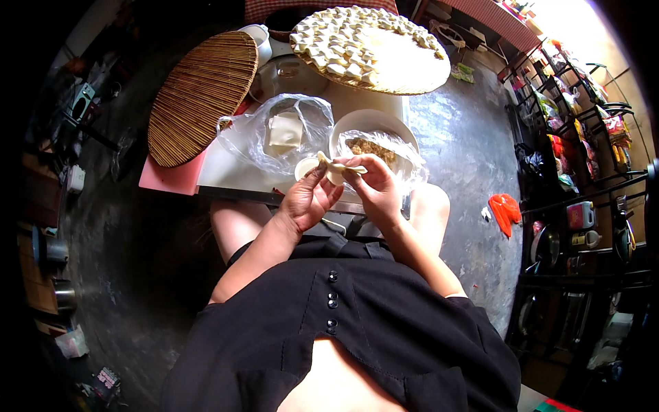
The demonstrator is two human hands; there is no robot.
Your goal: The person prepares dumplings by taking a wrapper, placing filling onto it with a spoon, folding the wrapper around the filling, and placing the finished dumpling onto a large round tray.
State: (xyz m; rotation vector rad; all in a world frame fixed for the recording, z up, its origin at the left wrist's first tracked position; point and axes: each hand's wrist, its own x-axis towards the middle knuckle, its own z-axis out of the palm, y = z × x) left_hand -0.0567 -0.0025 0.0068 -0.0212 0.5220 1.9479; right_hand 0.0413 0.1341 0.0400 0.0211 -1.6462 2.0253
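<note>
Between my two hands is a folded dough wrapper (335,174), shaped like a wonton with its corners drawn out sideways. My left hand (310,200) pinches one corner between thumb and fingertips. The other end is gripped by my right hand (375,184). Just beyond them sits a white bowl (377,119) lined with clear plastic and holding brownish minced filling (373,149). A stack of pale square wrappers (285,130) lies in an open clear plastic bag (247,135). Partly hidden behind my left fingers is a small white dish (305,167).
A round woven tray (406,66) bears many folded dumplings at the far side. To its left a slatted round mat (203,98) overhangs the low table (221,172) above a pink board (167,172). Shelves of packets (576,118) line the right; a red plastic bag (504,212) lies on the floor.
</note>
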